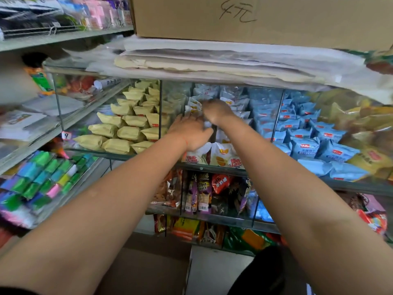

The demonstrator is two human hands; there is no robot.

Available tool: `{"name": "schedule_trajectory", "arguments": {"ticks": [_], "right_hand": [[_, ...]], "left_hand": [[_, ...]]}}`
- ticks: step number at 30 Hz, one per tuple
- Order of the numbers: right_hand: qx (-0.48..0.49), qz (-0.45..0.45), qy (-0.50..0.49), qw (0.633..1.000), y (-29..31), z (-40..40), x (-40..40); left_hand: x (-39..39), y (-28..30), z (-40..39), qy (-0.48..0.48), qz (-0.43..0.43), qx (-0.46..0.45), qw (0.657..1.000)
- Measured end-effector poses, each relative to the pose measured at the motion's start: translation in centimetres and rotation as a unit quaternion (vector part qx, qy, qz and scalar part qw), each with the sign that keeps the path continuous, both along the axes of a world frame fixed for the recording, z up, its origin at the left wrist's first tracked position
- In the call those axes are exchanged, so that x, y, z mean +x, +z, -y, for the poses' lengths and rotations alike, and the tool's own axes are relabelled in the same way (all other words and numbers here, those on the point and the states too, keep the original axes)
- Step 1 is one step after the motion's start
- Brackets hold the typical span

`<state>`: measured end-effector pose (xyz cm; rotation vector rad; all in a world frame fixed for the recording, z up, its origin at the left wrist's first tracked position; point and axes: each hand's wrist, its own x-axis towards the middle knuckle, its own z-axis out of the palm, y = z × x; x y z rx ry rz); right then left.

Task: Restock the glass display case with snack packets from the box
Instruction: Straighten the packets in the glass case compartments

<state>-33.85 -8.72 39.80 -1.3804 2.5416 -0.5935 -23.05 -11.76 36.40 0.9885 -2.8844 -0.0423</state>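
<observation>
At the centre of the frame, white snack packets [221, 155] fill the middle compartment of the glass display case [212, 166], with both hands reached in among them. The left hand [189, 133] lies with fingers curled onto the packets; the right hand [215, 110], blurred, seems to pinch one, though the grip cannot be told surely. Yellow packets [127, 128] sit left, blue packets [306, 135] right, a cardboard box [255, 18] above.
</observation>
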Motion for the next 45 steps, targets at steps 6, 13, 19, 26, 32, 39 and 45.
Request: {"name": "schedule_trajectory", "arguments": {"ticks": [6,13,19,26,32,39,45], "right_hand": [[0.089,-0.072,-0.078,0.99,-2.2,0.2,-2.3],[0.014,-0.079,-0.142,0.987,-2.3,1.3,-3.2],[0.065,-0.094,-0.131,0.985,-2.4,1.9,-5.1],[0.07,-0.047,-0.134,0.987,-2.4,2.4,-5.1],[-0.081,-0.002,-0.137,0.987,-0.7,1.9,-4.1],[-0.075,-0.013,0.024,0.997,0.8,-0.9,-0.2],[-0.001,-0.021,0.156,0.988,-2.1,-4.6,1.9]], "left_hand": [[-1.9,-0.3,1.8,-0.001,0.025,0.039,0.999],[-2.3,-0.4,2.5,0.022,0.026,-0.016,0.999],[-3.7,0.0,3.9,0.029,0.001,-0.016,0.999],[-4.5,-1.0,4.8,0.033,0.042,0.009,0.999],[-2.8,1.3,2.1,-0.019,-0.059,0.012,0.998],[4.1,0.6,-3.3,-0.057,-0.104,-0.011,0.993],[6.8,-1.9,-6.0,-0.032,0.009,0.013,0.999]]}}
